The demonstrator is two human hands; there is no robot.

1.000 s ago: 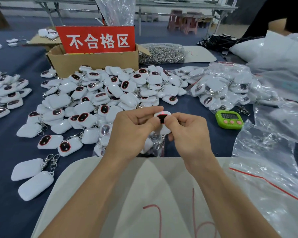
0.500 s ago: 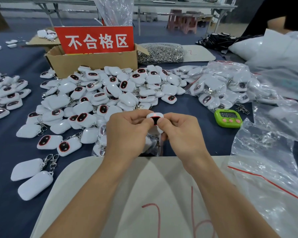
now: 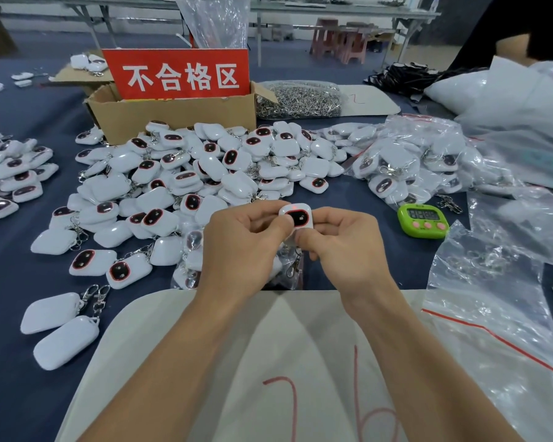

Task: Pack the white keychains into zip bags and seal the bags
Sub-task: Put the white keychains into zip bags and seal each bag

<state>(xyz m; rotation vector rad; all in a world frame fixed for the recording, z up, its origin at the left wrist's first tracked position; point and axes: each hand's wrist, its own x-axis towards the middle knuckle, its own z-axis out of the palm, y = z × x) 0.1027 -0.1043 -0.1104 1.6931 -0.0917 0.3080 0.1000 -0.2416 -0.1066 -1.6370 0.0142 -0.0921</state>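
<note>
On the desk (image 3: 20, 282): same loose pile of white keychains (image 3: 179, 186), filled zip bags (image 3: 406, 161) to its right, nothing shifted. Above the near side, left hand (image 3: 237, 247) and right hand (image 3: 345, 247) still together, fingers (image 3: 262, 212) of both pinching one keychain (image 3: 297, 216). Now turned more face-up than half a second ago: dark window exposed, clasp (image 3: 292, 266) dangling below, small red light (image 3: 294, 207) lit on top.

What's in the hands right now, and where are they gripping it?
One white keychain, held by both hands: the left hand pinches its left edge, the right hand its right edge and lower end. Its metal clasp hangs free below.
</note>
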